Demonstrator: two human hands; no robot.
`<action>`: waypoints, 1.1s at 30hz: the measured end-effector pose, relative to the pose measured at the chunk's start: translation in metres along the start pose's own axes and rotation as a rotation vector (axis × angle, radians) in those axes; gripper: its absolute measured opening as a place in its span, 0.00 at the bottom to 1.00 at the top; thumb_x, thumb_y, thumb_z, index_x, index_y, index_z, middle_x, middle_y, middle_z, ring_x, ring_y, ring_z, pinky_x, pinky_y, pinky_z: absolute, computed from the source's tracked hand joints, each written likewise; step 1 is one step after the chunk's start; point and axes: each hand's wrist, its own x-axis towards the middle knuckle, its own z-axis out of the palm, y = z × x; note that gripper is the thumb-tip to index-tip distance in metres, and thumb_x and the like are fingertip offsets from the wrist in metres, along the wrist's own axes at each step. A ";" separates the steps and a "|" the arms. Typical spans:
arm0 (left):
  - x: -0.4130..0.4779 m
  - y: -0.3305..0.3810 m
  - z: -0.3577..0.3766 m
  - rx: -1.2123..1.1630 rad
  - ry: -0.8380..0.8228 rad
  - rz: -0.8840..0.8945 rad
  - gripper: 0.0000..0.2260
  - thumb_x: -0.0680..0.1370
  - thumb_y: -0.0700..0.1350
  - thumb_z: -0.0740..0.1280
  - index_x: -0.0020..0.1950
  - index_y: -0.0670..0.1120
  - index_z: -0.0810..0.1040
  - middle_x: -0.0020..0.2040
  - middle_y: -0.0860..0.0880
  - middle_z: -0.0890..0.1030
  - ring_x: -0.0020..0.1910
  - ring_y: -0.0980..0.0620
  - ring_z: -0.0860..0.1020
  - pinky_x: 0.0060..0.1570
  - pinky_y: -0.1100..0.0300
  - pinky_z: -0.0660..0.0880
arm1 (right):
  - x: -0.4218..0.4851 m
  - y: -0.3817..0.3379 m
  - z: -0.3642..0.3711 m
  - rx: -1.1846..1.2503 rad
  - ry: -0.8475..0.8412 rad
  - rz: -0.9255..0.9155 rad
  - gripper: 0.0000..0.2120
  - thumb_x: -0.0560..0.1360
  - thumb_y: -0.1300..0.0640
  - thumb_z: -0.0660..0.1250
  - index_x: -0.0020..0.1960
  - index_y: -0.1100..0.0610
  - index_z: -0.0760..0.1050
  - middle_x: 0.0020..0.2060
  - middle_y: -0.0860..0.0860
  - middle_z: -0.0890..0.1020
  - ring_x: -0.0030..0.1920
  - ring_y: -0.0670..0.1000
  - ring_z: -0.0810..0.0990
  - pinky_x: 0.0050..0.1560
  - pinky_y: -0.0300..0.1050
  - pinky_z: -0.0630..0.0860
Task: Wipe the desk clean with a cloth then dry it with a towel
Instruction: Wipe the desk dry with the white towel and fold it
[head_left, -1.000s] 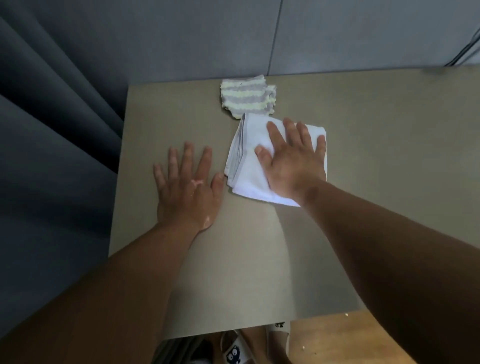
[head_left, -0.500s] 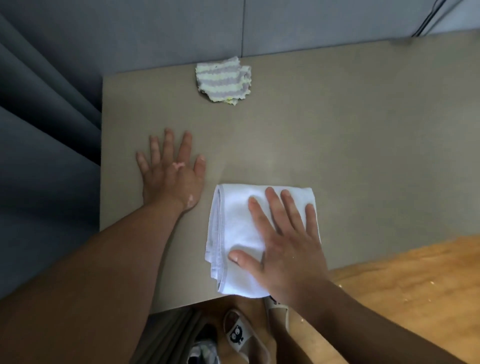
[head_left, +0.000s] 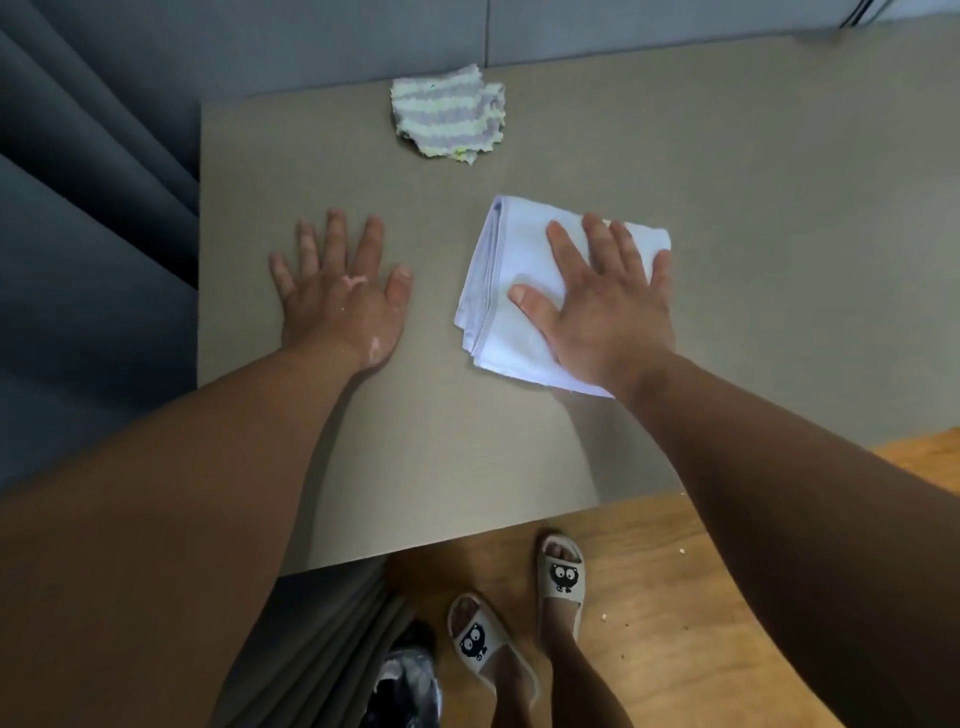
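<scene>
A folded white towel (head_left: 511, 291) lies in the middle of the grey-brown desk (head_left: 779, 249). My right hand (head_left: 602, 306) presses flat on it with the fingers spread and straight. My left hand (head_left: 340, 291) rests flat on the bare desk to the left of the towel, a short gap away from it. A crumpled cloth with purple and pale green stripes (head_left: 449, 117) sits near the desk's far edge, apart from both hands.
A dark curtain (head_left: 93, 208) hangs along the desk's left side and a grey wall (head_left: 623, 31) stands behind it. Below the near edge are a wooden floor (head_left: 675, 597) and my feet in white slippers (head_left: 488, 644).
My right hand has pushed the towel away from the near edge back toward the middle of the desk. The left hand stays flat in the same spot.
</scene>
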 end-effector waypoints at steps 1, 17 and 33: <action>0.000 0.000 -0.001 -0.005 -0.006 0.005 0.29 0.84 0.63 0.46 0.84 0.57 0.47 0.85 0.49 0.43 0.83 0.41 0.41 0.79 0.37 0.39 | -0.009 -0.002 0.001 -0.014 -0.011 -0.009 0.39 0.78 0.25 0.44 0.84 0.42 0.45 0.84 0.50 0.47 0.83 0.54 0.43 0.80 0.67 0.40; -0.030 0.057 0.004 -0.058 -0.008 -0.046 0.29 0.83 0.63 0.50 0.83 0.56 0.51 0.85 0.46 0.47 0.83 0.39 0.45 0.76 0.29 0.44 | -0.130 0.007 0.026 -0.021 -0.018 -0.162 0.51 0.70 0.17 0.43 0.84 0.45 0.49 0.84 0.51 0.49 0.84 0.55 0.44 0.80 0.69 0.42; -0.026 0.047 0.009 -0.022 0.021 0.047 0.29 0.83 0.64 0.47 0.83 0.57 0.49 0.85 0.47 0.45 0.83 0.43 0.43 0.77 0.31 0.42 | -0.127 0.014 0.023 -0.050 0.040 0.176 0.43 0.78 0.25 0.45 0.84 0.49 0.55 0.82 0.64 0.55 0.81 0.69 0.52 0.74 0.78 0.49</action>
